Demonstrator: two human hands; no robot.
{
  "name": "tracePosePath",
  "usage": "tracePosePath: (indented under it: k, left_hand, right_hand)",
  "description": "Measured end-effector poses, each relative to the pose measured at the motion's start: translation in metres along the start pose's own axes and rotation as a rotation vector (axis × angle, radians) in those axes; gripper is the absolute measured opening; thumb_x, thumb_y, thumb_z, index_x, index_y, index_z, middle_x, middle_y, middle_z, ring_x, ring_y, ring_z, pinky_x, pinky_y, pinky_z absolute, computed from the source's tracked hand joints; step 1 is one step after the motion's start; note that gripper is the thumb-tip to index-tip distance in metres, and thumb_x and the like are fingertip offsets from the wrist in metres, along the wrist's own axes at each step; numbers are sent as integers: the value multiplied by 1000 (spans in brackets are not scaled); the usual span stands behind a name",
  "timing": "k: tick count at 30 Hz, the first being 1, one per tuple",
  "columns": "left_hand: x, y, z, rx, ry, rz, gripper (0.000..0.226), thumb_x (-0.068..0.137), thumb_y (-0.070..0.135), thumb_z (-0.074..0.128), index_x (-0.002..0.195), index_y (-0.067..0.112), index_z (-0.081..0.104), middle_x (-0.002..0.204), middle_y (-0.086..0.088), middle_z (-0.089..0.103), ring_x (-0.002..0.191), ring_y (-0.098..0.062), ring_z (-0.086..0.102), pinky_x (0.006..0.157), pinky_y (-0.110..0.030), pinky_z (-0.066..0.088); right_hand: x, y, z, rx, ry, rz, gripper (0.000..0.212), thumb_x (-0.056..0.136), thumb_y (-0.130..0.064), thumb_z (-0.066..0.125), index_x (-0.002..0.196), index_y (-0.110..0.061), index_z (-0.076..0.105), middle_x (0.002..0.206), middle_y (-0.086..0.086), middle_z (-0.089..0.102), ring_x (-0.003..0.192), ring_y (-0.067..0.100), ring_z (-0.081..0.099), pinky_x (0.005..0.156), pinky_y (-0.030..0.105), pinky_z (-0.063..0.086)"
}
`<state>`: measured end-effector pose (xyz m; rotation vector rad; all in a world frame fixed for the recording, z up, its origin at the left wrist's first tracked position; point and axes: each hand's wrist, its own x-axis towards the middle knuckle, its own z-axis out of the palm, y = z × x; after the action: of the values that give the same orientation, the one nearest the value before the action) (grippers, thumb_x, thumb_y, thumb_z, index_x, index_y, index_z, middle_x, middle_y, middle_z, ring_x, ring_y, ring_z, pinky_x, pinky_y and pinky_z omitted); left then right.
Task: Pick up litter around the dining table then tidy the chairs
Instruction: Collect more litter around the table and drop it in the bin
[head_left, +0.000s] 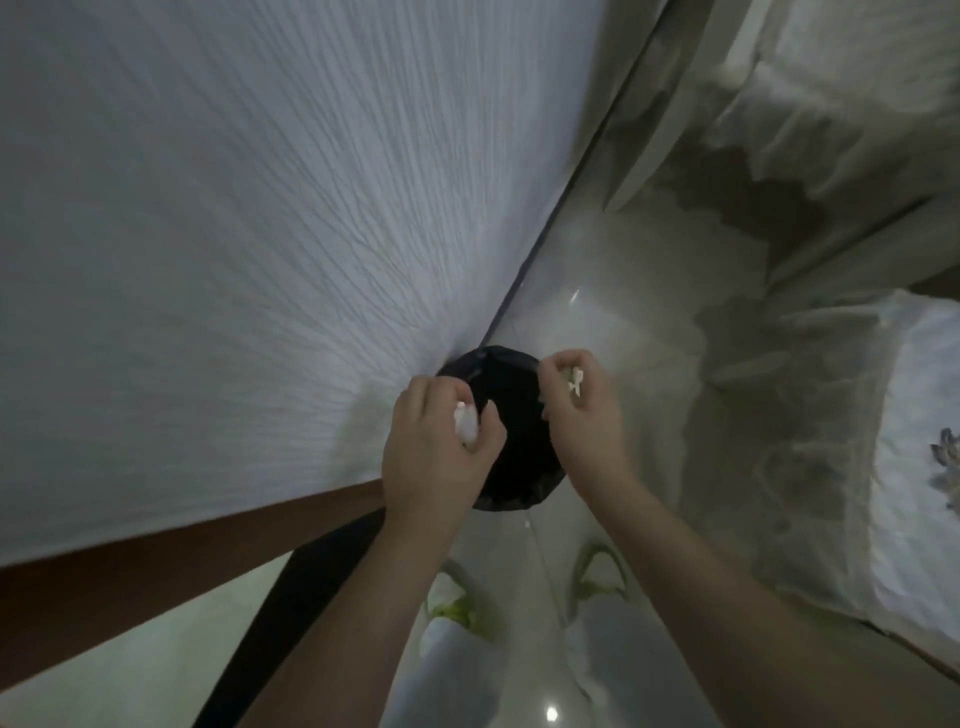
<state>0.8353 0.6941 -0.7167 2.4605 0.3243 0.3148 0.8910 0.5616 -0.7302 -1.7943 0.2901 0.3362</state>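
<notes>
Left hand (436, 447) curled tight around a white wad (466, 423) of paper, fingers closed over it with only a tuft showing at one o'clock of the knuckles. Right hand (576, 400) at three o'clock of the left, likewise pinched shut on a smaller white scrap (574, 382) between thumb and fingertips. Both held directly above a black bin (511, 441), its dark liner gaping between the two wrists, presumably so the litter can fall straight in once released. Bin standing on pale glossy floor (613, 332), tucked against the hanging edge of a white tablecloth (234, 234) that fills the frame from nine to twelve o'clock. Brown table edge (130, 577) and a dark leg (291, 597) visible at seven o'clock beneath the cloth. One tiny white fleck (527, 522) lying on the floor at six o'clock of the bin, apparently litter not yet collected. Feet in pale slippers (452, 608) planted at six o'clock, close to the bin, suggesting a bent-over stance for an accurate drop. Sheer patterned fabric (831, 415) draped from one to four o'clock, too blurred to identify further. No chair clearly seen; chair tidying judged not yet begun, litter phase seemingly near its end.
</notes>
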Motion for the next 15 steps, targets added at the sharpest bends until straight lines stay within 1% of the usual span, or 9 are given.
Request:
tracePosePath:
  k: [2, 3, 5, 7, 8, 10, 12, 15]
  left_hand:
    - [-8, -30, 33, 38, -39, 36, 22, 85, 35, 56, 89, 14, 52, 90, -3, 50, 81, -15, 46, 64, -23, 39]
    - [-11, -46, 49, 52, -62, 51, 23, 84, 33, 57, 92, 12, 51, 92, -5, 48, 83, -16, 45, 66, -26, 40]
    - [-18, -74, 77, 107, -129, 61, 25, 83, 31, 58, 96, 11, 50, 95, -7, 47, 85, -19, 45, 70, -33, 44]
    - [-27, -98, 102, 199, -195, 80, 26, 83, 30, 56, 99, 10, 50, 97, -8, 47, 88, -22, 46, 74, -37, 44]
    - [-31, -107, 112, 239, -215, 89, 26, 83, 28, 56, 102, 10, 50, 99, -10, 47, 90, -24, 46, 76, -38, 44]
    - [-39, -122, 129, 293, -231, 84, 28, 83, 23, 56, 106, 9, 50, 104, -12, 46, 92, -27, 48, 77, -37, 43]
    - [-44, -132, 144, 330, -250, 66, 29, 82, 22, 56, 109, 10, 50, 108, -13, 47, 95, -28, 48, 79, -40, 44]
    - [-50, -143, 155, 373, -304, 42, 34, 82, 24, 56, 114, 13, 50, 114, -12, 47, 103, -29, 47, 85, -43, 43]
  right_hand:
    - [19, 44, 10, -259, 2, -135, 11, 93, -37, 54, 91, -27, 55, 86, -13, 57, 77, 0, 56, 67, 19, 48]
    - [28, 65, 15, -390, 1, -210, 12, 93, -37, 55, 94, -25, 55, 91, -13, 55, 78, 0, 53, 68, 17, 46]
    - [43, 106, 24, -608, -20, -315, 18, 92, -37, 55, 99, -21, 56, 98, -9, 51, 78, 2, 51, 67, 20, 46]
    - [51, 144, 33, -771, -48, -389, 24, 91, -37, 57, 103, -17, 59, 103, -1, 54, 85, 10, 54, 67, 27, 50]
    - [53, 160, 37, -825, -60, -421, 26, 90, -36, 59, 104, -15, 60, 103, 3, 55, 87, 15, 55, 67, 30, 52]
    - [54, 184, 46, -880, -73, -471, 28, 88, -33, 62, 105, -11, 60, 101, 9, 55, 86, 22, 56, 65, 35, 53]
    - [55, 202, 54, -937, -81, -467, 29, 89, -34, 60, 108, -11, 60, 100, 10, 55, 83, 23, 55, 65, 37, 52]
    - [55, 215, 61, -989, -73, -421, 32, 89, -36, 60, 111, -14, 58, 103, 9, 55, 86, 23, 55, 69, 39, 51]
